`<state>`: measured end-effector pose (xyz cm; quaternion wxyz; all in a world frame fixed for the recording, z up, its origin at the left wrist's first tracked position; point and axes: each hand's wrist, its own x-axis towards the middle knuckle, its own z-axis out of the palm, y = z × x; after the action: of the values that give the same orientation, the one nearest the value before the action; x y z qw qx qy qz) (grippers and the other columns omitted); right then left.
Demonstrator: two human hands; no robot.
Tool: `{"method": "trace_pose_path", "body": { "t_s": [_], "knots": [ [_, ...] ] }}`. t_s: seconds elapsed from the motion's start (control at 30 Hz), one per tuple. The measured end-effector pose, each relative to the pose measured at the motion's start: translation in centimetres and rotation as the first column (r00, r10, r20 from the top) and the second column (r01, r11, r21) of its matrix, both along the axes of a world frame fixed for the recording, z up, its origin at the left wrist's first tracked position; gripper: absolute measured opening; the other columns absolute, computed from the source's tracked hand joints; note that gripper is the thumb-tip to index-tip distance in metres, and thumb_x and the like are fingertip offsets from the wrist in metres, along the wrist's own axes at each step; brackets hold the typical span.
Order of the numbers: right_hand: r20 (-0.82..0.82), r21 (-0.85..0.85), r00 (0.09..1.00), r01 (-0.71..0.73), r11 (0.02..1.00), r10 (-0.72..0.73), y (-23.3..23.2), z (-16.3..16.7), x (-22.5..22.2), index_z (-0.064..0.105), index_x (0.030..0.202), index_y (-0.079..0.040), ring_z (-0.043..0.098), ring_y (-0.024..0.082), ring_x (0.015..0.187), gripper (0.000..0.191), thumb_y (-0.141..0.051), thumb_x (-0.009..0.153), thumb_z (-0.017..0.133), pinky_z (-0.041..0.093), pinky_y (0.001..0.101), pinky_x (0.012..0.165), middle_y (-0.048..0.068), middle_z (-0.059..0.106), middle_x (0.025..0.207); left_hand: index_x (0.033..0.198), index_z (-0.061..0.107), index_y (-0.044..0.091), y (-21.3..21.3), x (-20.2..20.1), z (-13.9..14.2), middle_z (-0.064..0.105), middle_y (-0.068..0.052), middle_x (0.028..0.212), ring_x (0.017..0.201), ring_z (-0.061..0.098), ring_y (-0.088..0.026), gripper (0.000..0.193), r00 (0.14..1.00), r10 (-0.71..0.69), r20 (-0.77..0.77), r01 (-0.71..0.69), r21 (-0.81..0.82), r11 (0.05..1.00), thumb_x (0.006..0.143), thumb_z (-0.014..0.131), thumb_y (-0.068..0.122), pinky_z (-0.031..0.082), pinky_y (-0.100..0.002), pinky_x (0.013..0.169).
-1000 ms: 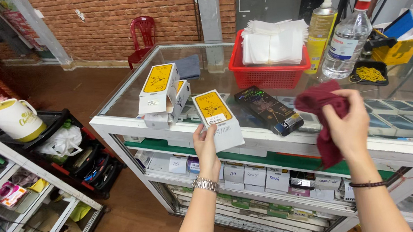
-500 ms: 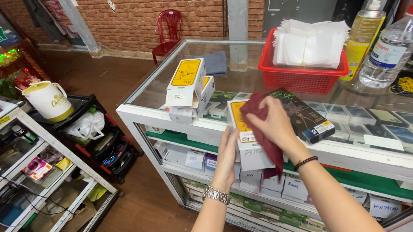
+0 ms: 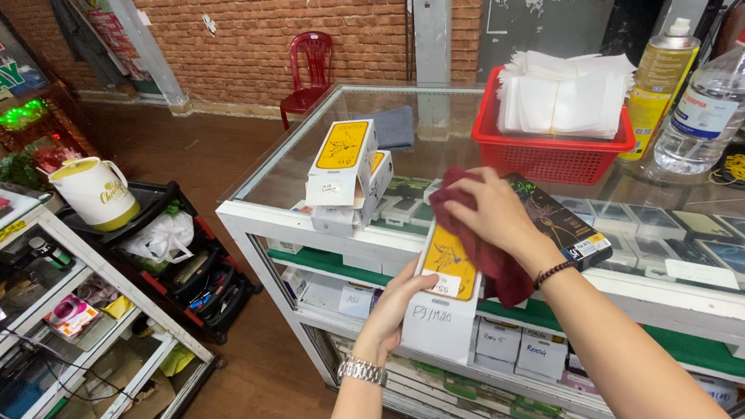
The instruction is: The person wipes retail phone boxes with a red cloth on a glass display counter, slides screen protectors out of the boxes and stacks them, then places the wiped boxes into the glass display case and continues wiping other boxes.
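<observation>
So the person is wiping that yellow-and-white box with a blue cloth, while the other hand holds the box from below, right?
Not quite: the cloth is dark red, not blue, as the head view shows. The right hand presses it on the yellow-and-white box, and the left hand holds the box from below.

A white box with a yellow top panel is held tilted at the glass table's front edge, and a dark red cloth is pressed over its upper end.

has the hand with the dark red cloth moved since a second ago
Yes. The right hand with the dark red cloth has crossed leftward, from right of the black box on the glass counter to the yellow-and-white box held by the left hand.
</observation>
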<state>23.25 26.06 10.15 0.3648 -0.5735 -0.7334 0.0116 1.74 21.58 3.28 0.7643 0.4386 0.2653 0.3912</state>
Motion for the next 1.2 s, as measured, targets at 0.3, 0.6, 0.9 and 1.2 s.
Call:
{"method": "trace_pose_path", "body": {
  "t_s": [0.3, 0.6, 0.9, 1.2],
  "knots": [
    [0.017, -0.159, 0.993, 0.12, 0.98, -0.119, 2.0, -0.6, -1.0, 0.067, 0.122, -0.017, 0.065, 0.041, 0.106, 0.051, -0.054, 0.087, 0.067, 0.053, 0.0495, 0.091, 0.02, 0.065, 0.115, 0.151, 0.047, 0.006, 0.4, -2.7, 1.5, 0.072, -0.015, 0.119, 0.111, 0.071, -0.021, 0.072, 0.781, 0.326, -0.534, -0.186, 0.299, 0.936, 0.091, 0.069, 0.037, 0.054, -0.027, 0.089],
    [-0.629, 0.247, 0.775, 0.264, 0.933, -0.053, -1.3, -3.9, -2.6, 0.063, 0.119, -0.005, 0.059, 0.034, 0.122, 0.035, -0.029, 0.097, 0.074, 0.046, 0.0403, 0.106, 0.018, 0.059, 0.126, 0.142, 0.055, 0.014, 0.8, -1.6, 0.2, 0.073, -0.005, 0.123, 0.107, 0.071, -0.016, 0.056, 0.984, 0.08, -0.162, -0.093, -0.073, 0.993, 0.092, 0.066, 0.038, 0.057, -0.034, 0.088],
    [-0.413, 0.256, 0.904, -0.001, 0.967, 0.11, -3.1, -3.0, -4.4, 0.064, 0.116, -0.005, 0.053, 0.036, 0.131, 0.037, -0.029, 0.09, 0.075, 0.042, 0.0408, 0.108, 0.018, 0.052, 0.143, 0.125, 0.067, 0.007, 0.1, -2.6, -2.3, 0.075, -0.008, 0.101, 0.082, 0.072, -0.02, 0.047, 0.986, 0.158, 0.048, -0.131, -0.353, 0.926, 0.093, 0.07, 0.041, 0.062, -0.035, 0.061],
    [-0.929, -0.226, 0.369, -0.557, 0.799, -0.006, 2.4, -0.4, -0.4, 0.068, 0.125, -0.013, 0.07, 0.015, 0.094, 0.046, -0.043, 0.09, 0.067, 0.055, 0.0309, 0.081, 0.004, 0.075, 0.113, 0.133, 0.063, 0.004, -0.9, -6.0, -1.9, 0.074, -0.011, 0.11, 0.085, 0.074, -0.019, 0.052, 0.999, 0.034, 0.016, -0.029, -0.262, 0.965, 0.094, 0.067, 0.037, 0.062, -0.033, 0.063]
  ]
}}
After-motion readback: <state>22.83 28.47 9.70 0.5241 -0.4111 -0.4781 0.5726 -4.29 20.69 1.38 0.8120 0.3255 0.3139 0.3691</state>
